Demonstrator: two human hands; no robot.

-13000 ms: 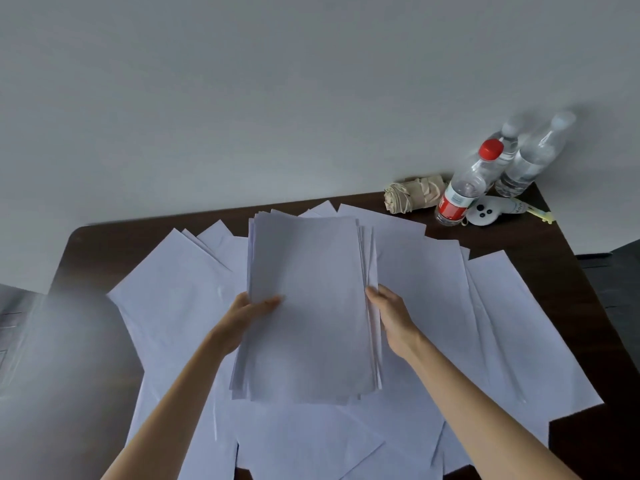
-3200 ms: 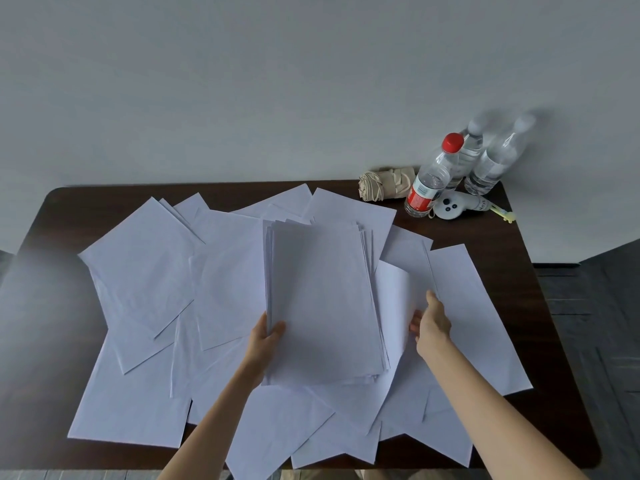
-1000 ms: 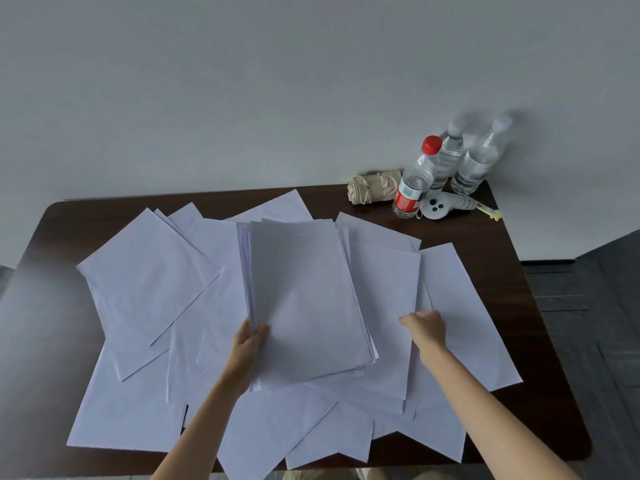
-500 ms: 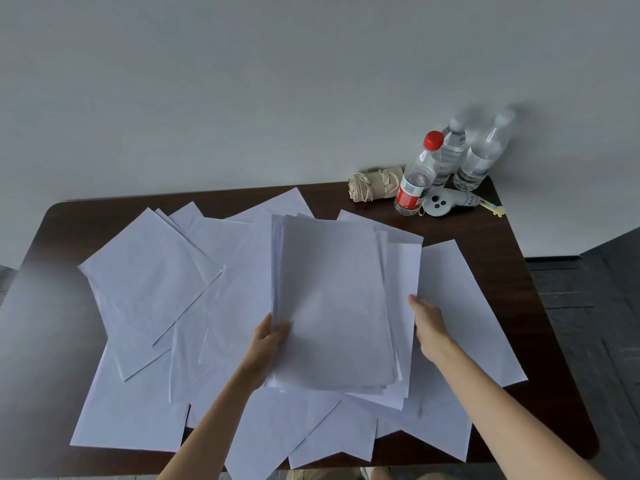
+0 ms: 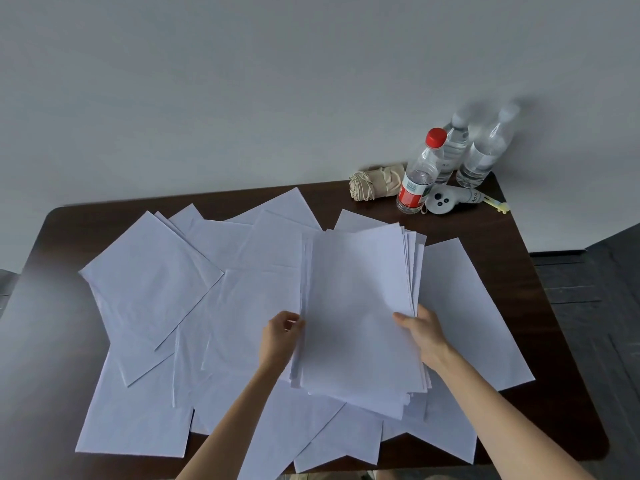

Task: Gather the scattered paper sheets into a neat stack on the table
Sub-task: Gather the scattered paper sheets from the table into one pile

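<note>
change: right hand (image 5: 422, 334) now grips stack (image 5: 360, 306) edge, thumb on top | left hand (image 5: 280, 337) curled round opposite edge | loose sheets (image 5: 152, 278) under and left of stack | bottles (image 5: 419, 178) beyond stack

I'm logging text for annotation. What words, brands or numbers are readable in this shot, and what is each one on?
"Hora", handwritten, letters uncertain: on the handle of the white gadget.
Label on the red-capped bottle: print too small to read.
Labels on the left clear bottle and right clear bottle: blurred, unreadable.
On the paper stack and loose sheets: no text visible.
</note>
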